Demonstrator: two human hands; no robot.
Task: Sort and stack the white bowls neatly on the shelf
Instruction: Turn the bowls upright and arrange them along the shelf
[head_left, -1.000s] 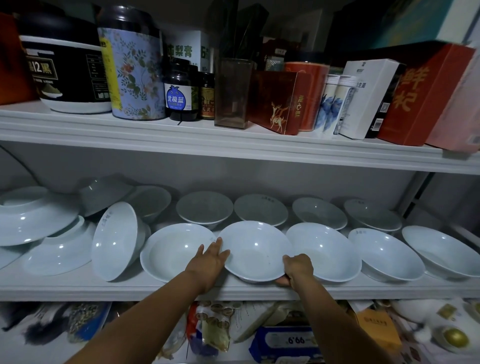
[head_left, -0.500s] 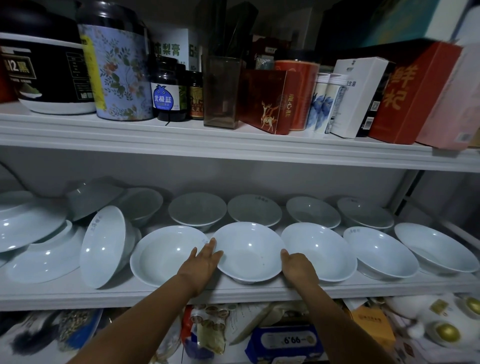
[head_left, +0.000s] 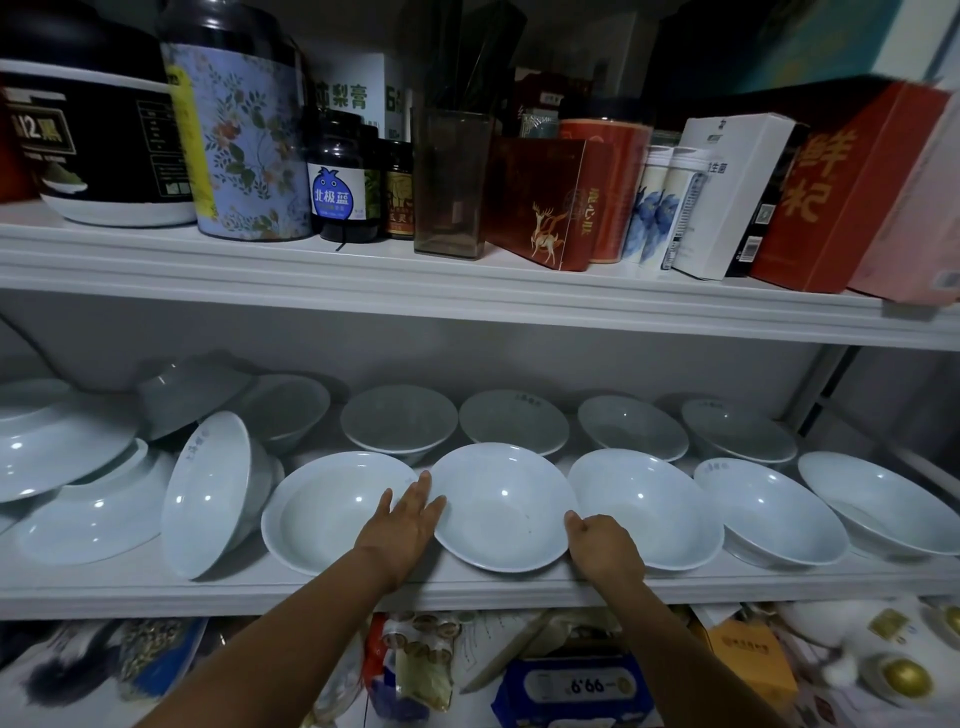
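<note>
The glossy, round white centre bowl (head_left: 501, 506), one of five in the front row, sat tilted at the shelf (head_left: 156, 592) edge, the flat, straight-fingered left hand (head_left: 405, 522) against its rim, the right hand (head_left: 605, 548) pinching the opposite rim, neighbouring bowls (head_left: 644, 506) crowding both sides.

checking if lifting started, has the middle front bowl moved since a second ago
No. The middle front bowl sits the same against the shelf edge and neighbouring bowl.

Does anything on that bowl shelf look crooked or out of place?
Yes. Towards the left of the white shelf, one white ceramic bowl stands on edge against its neighbours, and another white bowl behind it lies tipped over.
</note>
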